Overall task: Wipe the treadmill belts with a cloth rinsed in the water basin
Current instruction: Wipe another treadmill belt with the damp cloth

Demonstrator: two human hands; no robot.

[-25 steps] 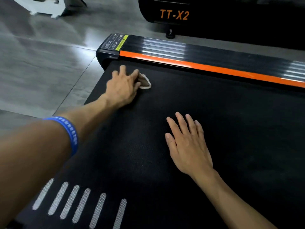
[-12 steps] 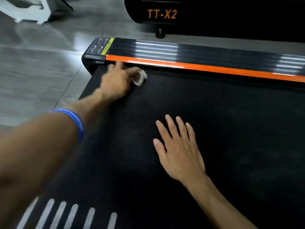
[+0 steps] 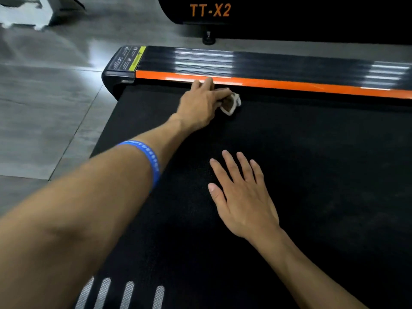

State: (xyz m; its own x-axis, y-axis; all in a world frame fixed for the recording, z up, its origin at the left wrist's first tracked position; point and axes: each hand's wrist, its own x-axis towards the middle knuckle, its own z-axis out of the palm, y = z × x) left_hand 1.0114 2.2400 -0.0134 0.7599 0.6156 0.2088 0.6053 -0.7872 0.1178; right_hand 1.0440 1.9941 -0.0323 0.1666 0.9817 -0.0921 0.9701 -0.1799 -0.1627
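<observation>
On the far-left floor (image 3: 44, 97): grey glossy tiles, with a white object (image 3: 24, 12) at the top-left corner of the view, blurred, can't tell what it is

Treadmill belt (image 3: 312, 175): black, textured, fills most of the view. White dashed marks (image 3: 116, 295) sit at its near-left edge. Far edge is bordered by an orange strip (image 3: 289, 83), then a black ribbed side rail (image 3: 278, 63) beyond it. Rail's left end carries a warning label (image 3: 131, 59) with a yellow band, text unreadable

Left arm reaches diagonally across the belt from the near-left, blue wristband (image 3: 151, 161) on the forearm. Left hand (image 3: 200, 105) is at the belt's far edge, left of centre, palm down, fingers curled over a small white cloth (image 3: 231, 105). Fingertips touch or overlap the orange strip, can't tell which. Cloth is bunched, pressed on the belt just beside the strip, with part of it sticking out on the right side of the hand

Right hand (image 3: 243, 197) lies flat on the belt near the middle, palm down, fingers straight and slightly spread, holding nothing. Well apart from the cloth, nearer the person

Beyond the rail, across a strip of floor: second black machine (image 3: 289, 16) with orange "TT-X2" lettering (image 3: 209, 10), a small black foot (image 3: 208, 39) under it

Water basin isn't in frame
</observation>
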